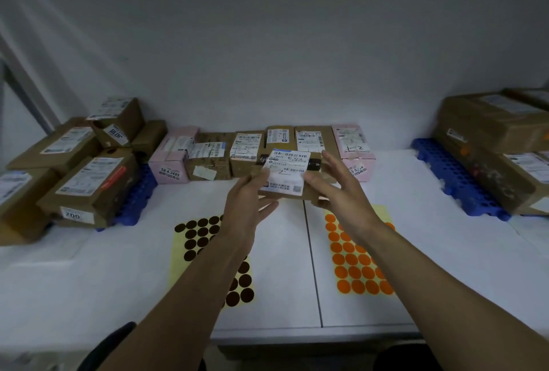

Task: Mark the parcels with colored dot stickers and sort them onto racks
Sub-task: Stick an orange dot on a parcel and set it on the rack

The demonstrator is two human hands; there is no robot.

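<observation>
I hold a small brown parcel [292, 192] with a white shipping label above the middle of the white table [445, 252]. My left hand [248, 204] grips its left end, thumb on the label and fingers underneath. My right hand [341, 189] rests against its right end with straight, spread fingers. Below my arms lie two yellow sticker sheets: dark brown dots [202, 237] on the left and orange dots [355, 269] on the right. A blue rack [135, 195] at the left and another blue rack [448, 168] at the right both carry stacked brown parcels.
A row of brown and pink parcels [246, 151] stands along the back wall behind the held parcel. The left pile [89, 180] and right pile [499, 139] of boxes rise well above the table. A seam [313, 266] runs down the tabletop between the sheets.
</observation>
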